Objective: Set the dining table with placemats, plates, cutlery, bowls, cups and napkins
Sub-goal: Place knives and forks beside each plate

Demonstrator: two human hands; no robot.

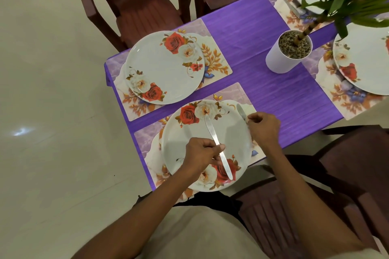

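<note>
the left hand point(201, 154) grips a table knife point(219, 149) by its middle, holding it over the near plate point(189, 132), which sits on a floral placemat point(145, 139) at the near edge of the purple bench point(263, 48). the right hand point(264, 127) pinches a second knife point(241, 111) just right of that plate, blade pointing far. another plate point(164, 65) lies on the far-left placemat point(216, 59). a potted plant point(288, 52) stands to the right.
</note>
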